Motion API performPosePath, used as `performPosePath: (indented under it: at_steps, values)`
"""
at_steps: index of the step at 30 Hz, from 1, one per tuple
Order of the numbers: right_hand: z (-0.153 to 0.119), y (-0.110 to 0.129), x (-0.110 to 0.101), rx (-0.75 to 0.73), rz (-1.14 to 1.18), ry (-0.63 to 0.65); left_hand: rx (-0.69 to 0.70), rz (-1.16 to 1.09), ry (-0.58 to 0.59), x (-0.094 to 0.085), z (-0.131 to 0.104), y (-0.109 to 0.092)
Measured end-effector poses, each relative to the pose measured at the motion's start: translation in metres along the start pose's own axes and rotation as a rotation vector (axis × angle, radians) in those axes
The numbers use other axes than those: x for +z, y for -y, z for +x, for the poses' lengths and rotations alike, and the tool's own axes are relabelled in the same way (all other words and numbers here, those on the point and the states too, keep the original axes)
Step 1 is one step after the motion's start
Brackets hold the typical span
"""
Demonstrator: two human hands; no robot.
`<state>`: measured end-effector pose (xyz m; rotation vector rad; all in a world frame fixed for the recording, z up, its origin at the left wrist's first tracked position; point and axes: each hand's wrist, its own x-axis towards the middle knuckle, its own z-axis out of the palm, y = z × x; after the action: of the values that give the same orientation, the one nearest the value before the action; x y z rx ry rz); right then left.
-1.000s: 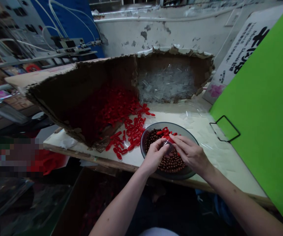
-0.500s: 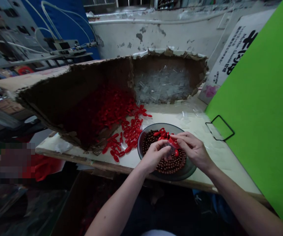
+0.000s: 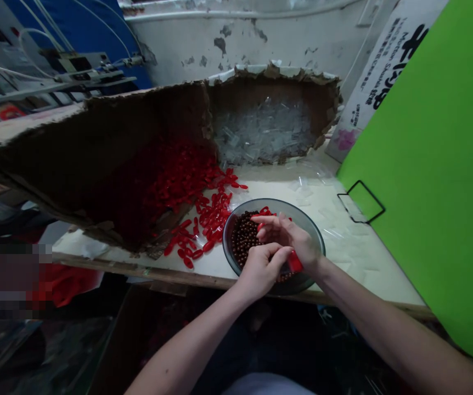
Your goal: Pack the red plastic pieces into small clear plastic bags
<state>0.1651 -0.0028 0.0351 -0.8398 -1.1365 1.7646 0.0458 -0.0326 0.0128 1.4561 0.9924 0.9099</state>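
My left hand (image 3: 263,270) is closed over the bowl's near side, thumb and fingers pinching a small clear plastic bag (image 3: 285,269). A bright red piece (image 3: 295,261) shows at the bag's end, beside the heel of my right hand. Above it, my right hand (image 3: 292,238) stretches left with fingers apart and slightly curved. Red oval pieces (image 3: 260,226) show at its fingertips; whether they are gripped is unclear. Below both hands sits a round grey bowl (image 3: 316,233) with strings of dark brown beads (image 3: 242,241). More red pieces lie in the bowl, partly hidden by my right hand.
Left of the bowl, a torn cardboard box (image 3: 108,118) spills loose red oval pieces (image 3: 214,216) onto the pale table (image 3: 257,184). Its back section holds clear plastic bags (image 3: 265,131). A green panel (image 3: 434,181) with a black wire handle (image 3: 362,202) stands at right.
My right hand has come away from the left fingertips and stretched left over the bowl. My left hand keeps its pinch, lower now. The view has shifted slightly.
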Motion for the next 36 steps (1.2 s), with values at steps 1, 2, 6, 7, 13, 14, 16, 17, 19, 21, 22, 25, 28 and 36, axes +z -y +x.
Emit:
performPosePath:
  at_steps: [1,2,6,7,13,14,16,17,19,21,22,25,28,36]
  values:
    - [-0.002,0.000,0.002,-0.023,0.011,-0.021,0.006,0.038,-0.001,0.001,-0.002,-0.001]
    - [-0.004,0.000,0.003,-0.041,0.018,-0.038,0.004,0.067,0.007,0.002,-0.004,-0.002]
    - [-0.006,-0.005,0.000,-0.077,0.043,-0.106,-0.018,0.099,0.009,0.005,-0.006,0.001]
    - [-0.005,-0.006,-0.001,-0.094,0.057,-0.146,-0.021,0.083,-0.001,0.005,-0.004,0.003]
    - [0.004,-0.004,-0.007,-0.149,0.162,-0.301,-0.105,-0.126,0.066,0.006,0.012,0.004]
    - [0.005,-0.001,-0.008,-0.147,0.178,-0.297,-0.115,-0.157,0.066,0.005,0.014,0.003]
    - [0.006,0.006,-0.016,-0.156,0.184,-0.315,-0.120,-0.188,0.045,0.002,0.015,0.001]
    - [0.004,0.009,-0.023,-0.170,0.168,-0.347,-0.128,-0.193,0.034,-0.001,0.015,0.000]
    - [-0.004,0.014,-0.047,-0.221,0.103,-0.459,-0.166,-0.200,0.011,-0.007,0.012,0.001]
    - [-0.019,0.013,-0.081,-0.263,0.003,-0.606,-0.215,-0.223,-0.010,-0.014,0.009,0.003]
    - [-0.029,0.010,-0.100,-0.278,-0.062,-0.692,-0.231,-0.243,-0.022,-0.017,0.008,0.005]
    - [-0.065,-0.008,-0.148,-0.170,-0.394,-0.884,-0.240,-0.345,-0.072,-0.026,0.009,0.009]
    - [-0.096,-0.037,-0.161,0.146,-0.826,-0.708,-0.225,-0.442,-0.133,-0.032,0.015,0.012]
    - [-0.094,-0.088,-0.102,0.369,-1.349,-0.545,-0.217,-0.531,-0.223,-0.021,0.018,0.015]
